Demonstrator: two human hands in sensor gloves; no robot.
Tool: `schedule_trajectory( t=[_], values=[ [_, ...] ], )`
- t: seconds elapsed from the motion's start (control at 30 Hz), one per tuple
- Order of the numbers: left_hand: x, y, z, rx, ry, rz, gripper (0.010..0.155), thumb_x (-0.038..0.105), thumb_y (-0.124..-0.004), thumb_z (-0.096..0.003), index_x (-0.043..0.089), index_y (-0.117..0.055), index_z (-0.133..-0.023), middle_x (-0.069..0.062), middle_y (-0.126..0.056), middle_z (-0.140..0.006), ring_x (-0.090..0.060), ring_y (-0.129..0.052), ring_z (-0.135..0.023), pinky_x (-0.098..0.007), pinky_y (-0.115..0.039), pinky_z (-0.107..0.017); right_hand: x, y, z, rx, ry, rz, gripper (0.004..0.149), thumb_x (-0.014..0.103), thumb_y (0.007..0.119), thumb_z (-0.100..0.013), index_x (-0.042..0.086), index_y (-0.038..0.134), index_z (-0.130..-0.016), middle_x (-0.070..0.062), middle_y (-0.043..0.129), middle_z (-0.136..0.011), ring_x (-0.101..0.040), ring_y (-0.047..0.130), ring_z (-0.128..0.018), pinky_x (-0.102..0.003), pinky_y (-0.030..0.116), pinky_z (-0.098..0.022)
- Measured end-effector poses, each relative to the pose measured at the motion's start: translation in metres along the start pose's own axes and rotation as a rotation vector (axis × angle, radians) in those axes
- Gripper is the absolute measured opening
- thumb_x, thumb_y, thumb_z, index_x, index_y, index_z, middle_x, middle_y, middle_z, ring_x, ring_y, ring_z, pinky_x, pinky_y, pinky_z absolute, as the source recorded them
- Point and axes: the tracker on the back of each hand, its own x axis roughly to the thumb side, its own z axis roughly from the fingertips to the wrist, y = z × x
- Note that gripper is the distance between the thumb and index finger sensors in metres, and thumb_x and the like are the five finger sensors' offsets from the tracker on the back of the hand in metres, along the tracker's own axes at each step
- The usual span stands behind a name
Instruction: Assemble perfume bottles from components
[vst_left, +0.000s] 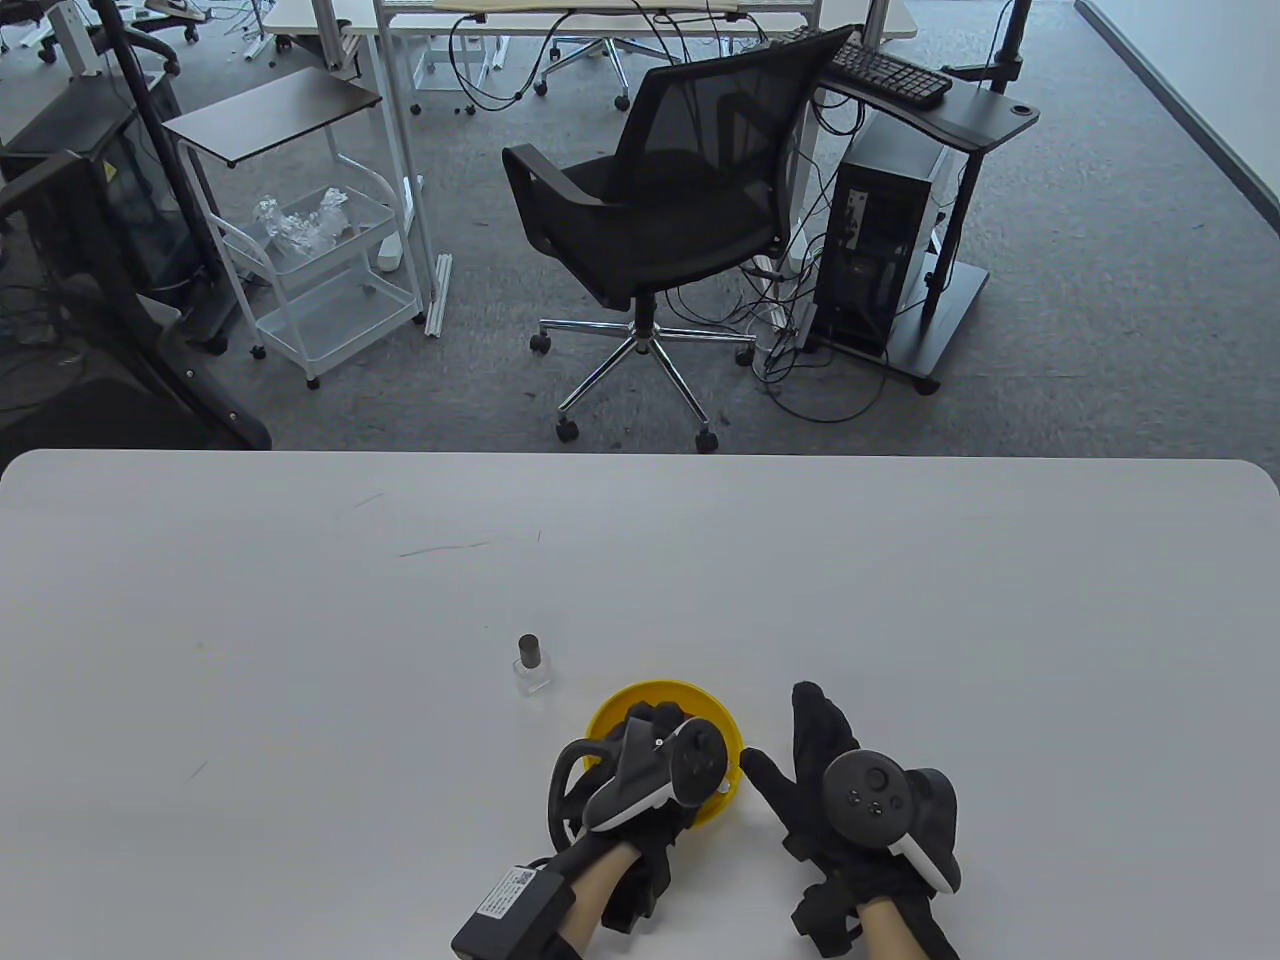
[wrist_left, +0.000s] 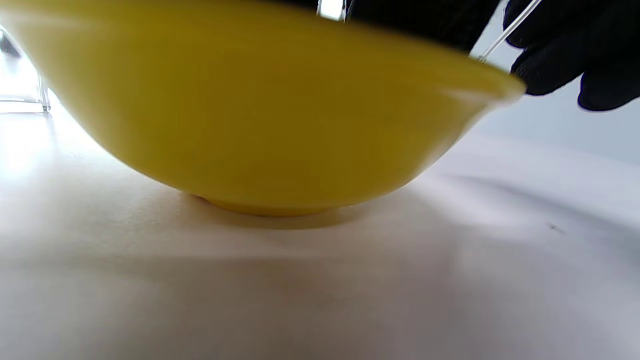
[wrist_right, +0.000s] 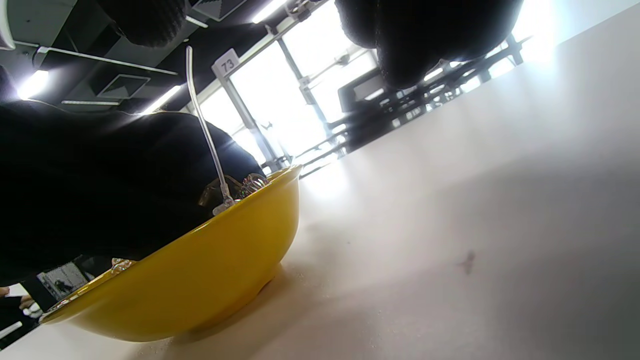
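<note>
— So, how far along are we?

— By my read, one bottle is done. I can see an assembled perfume bottle (vst_left: 532, 668) standing upright on the bench (vst_left: 300, 620), clear square glass with a dark cap on top, at about ten o'clock from the yellow bowl (vst_left: 723, 722) and just beside it, not touching.

— And the rest?

— The parts are in the bowl, I judge. From the right wrist view a thin clear dip tube (wrist_right: 206, 131) sticks up over the rim, with some glassy bits next to it that I can't make out. How many sets remain I can't tell; the left hand covers most of the bowl from above.

— What are your hands doing?

— My left hand (vst_left: 640, 775) is reaching down into the bowl from six o'clock, fingers curled in among the parts. In the left wrist view the tube runs up between dark fingertips (wrist_left: 550, 65), so I take it the hand is pinching it, though the contact itself sits at the frame's edge. My right hand (vst_left: 850, 790) lies flat on the bench at three o'clock from the bowl, fingers spread wide, holding nothing.

— So the next bottle?

— Not yet begun, as far as I can see; no second bottle body is out on the bench.
</note>
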Motion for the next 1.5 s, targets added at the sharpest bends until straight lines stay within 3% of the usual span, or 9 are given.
schedule_trajectory(
  t=[0.23,0.43,0.77,1.23,1.5],
  values=[
    [-0.012,0.015,0.011,0.058,-0.009,0.23,0.053,0.039,-0.083,-0.0494,0.038,-0.067,-0.1,-0.012,-0.068,-0.11,-0.041,-0.064,-0.099,-0.052,-0.064,-0.072,-0.001,-0.001,0.0,0.002,0.008,-0.009,0.083,0.052,0.061,-0.063,-0.003,0.022,-0.112,-0.034,0.042,-0.112,-0.056,0.064,-0.092,-0.066,0.059,-0.063],
    [-0.025,0.024,0.027,0.135,-0.031,0.393,0.054,0.039,-0.083,-0.0493,0.036,-0.067,-0.1,-0.005,-0.082,-0.101,-0.036,-0.081,-0.091,-0.047,-0.075,-0.064,-0.001,0.0,0.0,0.005,0.009,-0.001,0.083,0.052,0.061,-0.063,-0.002,0.022,-0.112,-0.034,0.043,-0.112,-0.056,0.064,-0.092,-0.066,0.059,-0.063],
    [-0.059,0.026,0.06,0.257,-0.039,0.62,0.054,0.038,-0.083,-0.0494,0.033,-0.066,-0.101,-0.005,-0.084,-0.098,-0.031,-0.09,-0.082,-0.042,-0.081,-0.058,-0.003,-0.001,0.001,0.007,0.024,0.006,0.083,0.052,0.061,-0.063,-0.002,0.023,-0.112,-0.034,0.045,-0.111,-0.056,0.064,-0.092,-0.066,0.059,-0.063],
    [-0.113,0.007,0.081,0.302,0.048,0.802,0.054,0.037,-0.084,-0.049,0.032,-0.067,-0.1,-0.006,-0.083,-0.098,-0.032,-0.089,-0.081,-0.042,-0.081,-0.059,0.004,-0.001,0.002,-0.011,-0.002,0.027,0.081,0.052,0.061,-0.063,0.0,0.025,-0.112,-0.032,0.043,-0.112,-0.055,0.063,-0.093,-0.065,0.059,-0.064],
    [-0.125,0.009,0.083,0.334,0.081,0.849,0.054,0.037,-0.084,-0.0492,0.032,-0.067,-0.1,-0.007,-0.083,-0.098,-0.032,-0.089,-0.082,-0.042,-0.08,-0.059,0.026,-0.005,0.002,-0.068,-0.104,0.08,0.07,0.045,0.065,-0.063,0.005,0.038,-0.113,-0.027,0.052,-0.112,-0.051,0.068,-0.092,-0.062,0.062,-0.063]
  ],
)
